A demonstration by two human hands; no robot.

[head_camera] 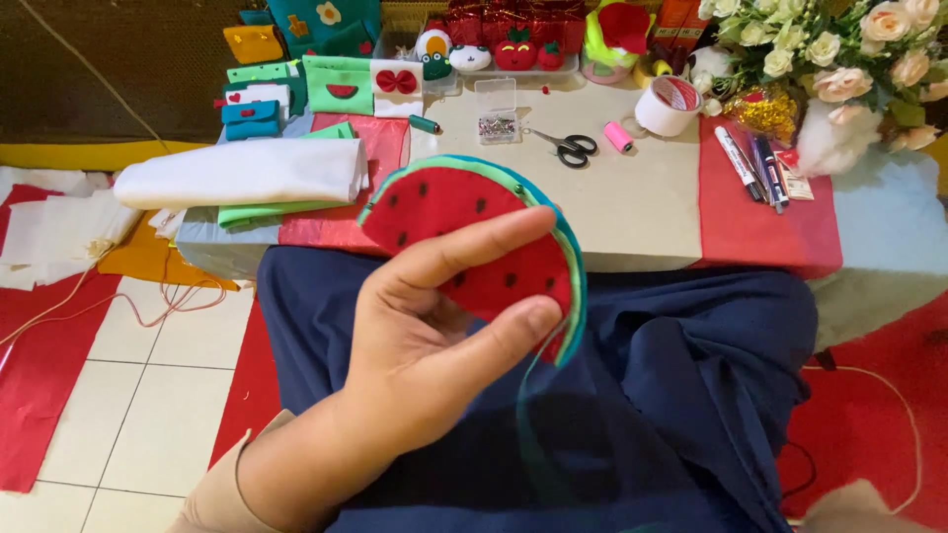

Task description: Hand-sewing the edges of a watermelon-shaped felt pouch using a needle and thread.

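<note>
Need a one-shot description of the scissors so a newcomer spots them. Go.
Start at the low table with the beige top beyond the person's lap. Near its far edge, right of the small clear plastic box and left of the pink thread spool, lie the scissors. They are the only black-handled metal tool there, with blades pointing left.

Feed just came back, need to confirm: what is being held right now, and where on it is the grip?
The left hand pinches a red half-round felt watermelon slice with green rim at its lower right part, near the curved edge. The right hand is out of view.
</note>
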